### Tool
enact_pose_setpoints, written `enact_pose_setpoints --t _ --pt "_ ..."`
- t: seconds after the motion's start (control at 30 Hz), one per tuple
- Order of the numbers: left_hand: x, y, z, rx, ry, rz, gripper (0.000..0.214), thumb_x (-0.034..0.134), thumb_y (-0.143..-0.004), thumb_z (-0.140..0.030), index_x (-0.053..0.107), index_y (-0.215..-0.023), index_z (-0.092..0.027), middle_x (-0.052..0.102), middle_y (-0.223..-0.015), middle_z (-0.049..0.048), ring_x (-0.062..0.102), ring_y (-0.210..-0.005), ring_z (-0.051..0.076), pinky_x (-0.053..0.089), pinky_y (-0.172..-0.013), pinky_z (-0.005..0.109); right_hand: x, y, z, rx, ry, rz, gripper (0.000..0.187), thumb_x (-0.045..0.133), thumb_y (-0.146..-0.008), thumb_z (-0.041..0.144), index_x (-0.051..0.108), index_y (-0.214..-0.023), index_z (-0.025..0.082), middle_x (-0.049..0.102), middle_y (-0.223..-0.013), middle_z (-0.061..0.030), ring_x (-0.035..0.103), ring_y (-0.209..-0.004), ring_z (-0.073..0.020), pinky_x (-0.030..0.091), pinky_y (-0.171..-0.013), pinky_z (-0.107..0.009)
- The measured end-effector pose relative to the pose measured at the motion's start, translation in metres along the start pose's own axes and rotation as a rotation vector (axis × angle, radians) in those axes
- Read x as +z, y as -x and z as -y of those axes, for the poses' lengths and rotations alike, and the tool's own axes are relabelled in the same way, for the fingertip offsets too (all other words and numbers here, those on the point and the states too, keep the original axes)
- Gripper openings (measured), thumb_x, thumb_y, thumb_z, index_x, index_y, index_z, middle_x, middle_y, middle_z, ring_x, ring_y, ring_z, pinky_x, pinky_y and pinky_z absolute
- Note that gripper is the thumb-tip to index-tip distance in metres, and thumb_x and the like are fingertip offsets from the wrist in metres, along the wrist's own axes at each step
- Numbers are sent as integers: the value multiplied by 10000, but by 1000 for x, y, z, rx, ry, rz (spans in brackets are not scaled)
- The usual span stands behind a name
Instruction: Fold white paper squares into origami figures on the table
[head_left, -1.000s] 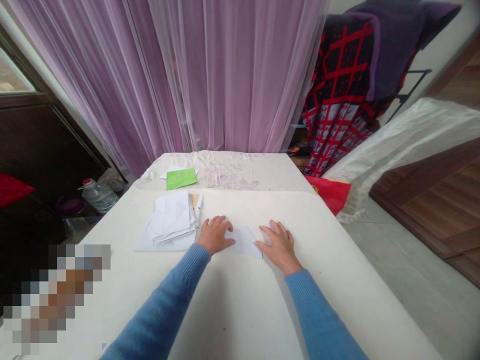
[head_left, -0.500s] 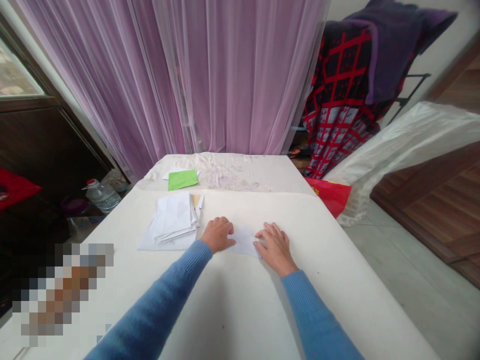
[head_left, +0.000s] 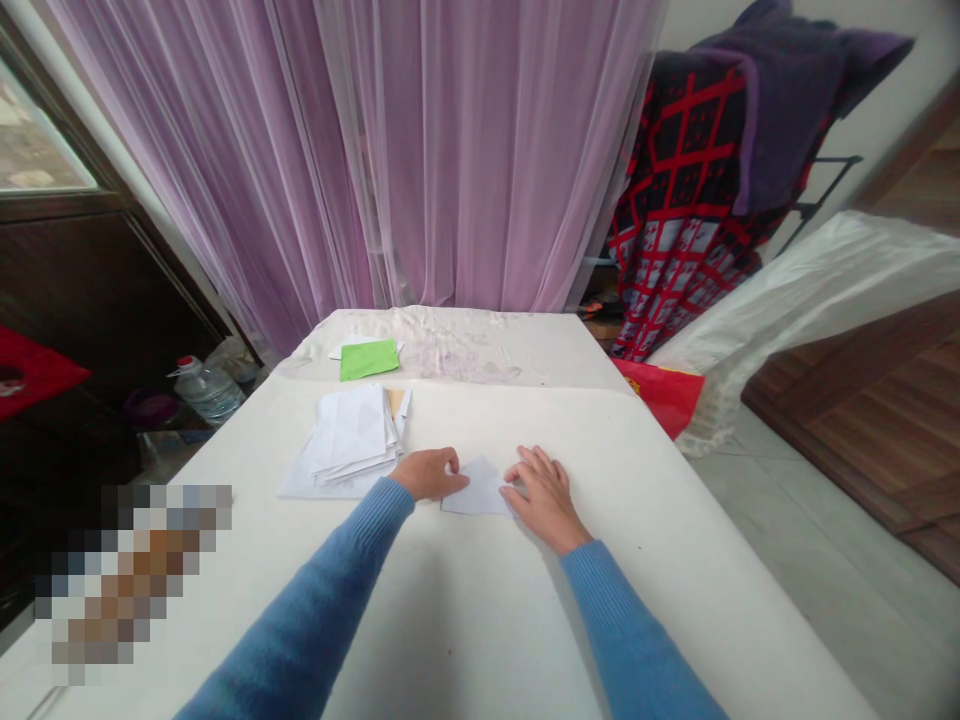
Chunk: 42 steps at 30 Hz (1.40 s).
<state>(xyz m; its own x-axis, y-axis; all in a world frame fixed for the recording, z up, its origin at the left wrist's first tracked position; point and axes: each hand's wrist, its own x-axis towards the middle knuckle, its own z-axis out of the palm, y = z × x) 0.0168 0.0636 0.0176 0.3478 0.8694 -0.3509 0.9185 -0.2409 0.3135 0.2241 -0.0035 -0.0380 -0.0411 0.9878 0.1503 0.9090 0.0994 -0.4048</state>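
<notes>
A small folded white paper (head_left: 475,489) lies on the white table (head_left: 465,620) between my hands. My left hand (head_left: 427,472) rests at the paper's left edge with its fingers curled, thumb and fingertips pinching the paper. My right hand (head_left: 541,494) lies flat on the table at the paper's right edge, fingers stretched out and touching it. Both arms wear blue knit sleeves.
A loose stack of white sheets (head_left: 345,440) lies left of my hands, a green sheet (head_left: 367,358) farther back. Purple curtains (head_left: 420,150) hang behind the table. A plastic bottle (head_left: 204,388) stands on the floor at left, a red bag (head_left: 664,395) at right.
Both hands have drawn slightly closer together on the paper. My left hand's fingers have curled in, and the paper's shape looks narrower and more pointed than before.
</notes>
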Motion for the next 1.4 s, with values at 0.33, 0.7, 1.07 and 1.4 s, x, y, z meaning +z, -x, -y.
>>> enact_pose_setpoints --t 0.33,0.7,1.07,1.4 --pt "11 12 13 -62 194 -241 246 584 -813 -234 609 -1057 -225 712 -846 -16 657 -790 123 431 -693 208 5 0 10 38 -9 -32 100 614 -821 291 634 -894 225 487 -1425 -89 334 -1382 -287 221 -1109 -520" --pt "23 32 17 -180 182 -394 119 620 -829 -290 633 -900 -196 686 -810 6 624 -765 150 370 -651 244 13 0 32 29 -34 -72 90 603 -824 294 631 -877 226 520 -1393 -93 356 -1366 -294 224 -1104 -536" --pt "39 42 21 9 108 -478 162 507 -916 -237 667 -893 -225 646 -893 16 609 -847 138 416 -752 230 11 2 31 16 -23 -69 87 590 -837 294 622 -891 233 515 -1401 -87 356 -1368 -289 223 -1104 -533" --pt "36 42 24 124 12 -393 249 457 -936 -211 701 -987 -213 647 -981 55 613 -925 165 456 -839 257 14 2 27 10 -25 -73 95 588 -838 300 620 -897 232 517 -1400 -82 350 -1369 -278 216 -1105 -527"
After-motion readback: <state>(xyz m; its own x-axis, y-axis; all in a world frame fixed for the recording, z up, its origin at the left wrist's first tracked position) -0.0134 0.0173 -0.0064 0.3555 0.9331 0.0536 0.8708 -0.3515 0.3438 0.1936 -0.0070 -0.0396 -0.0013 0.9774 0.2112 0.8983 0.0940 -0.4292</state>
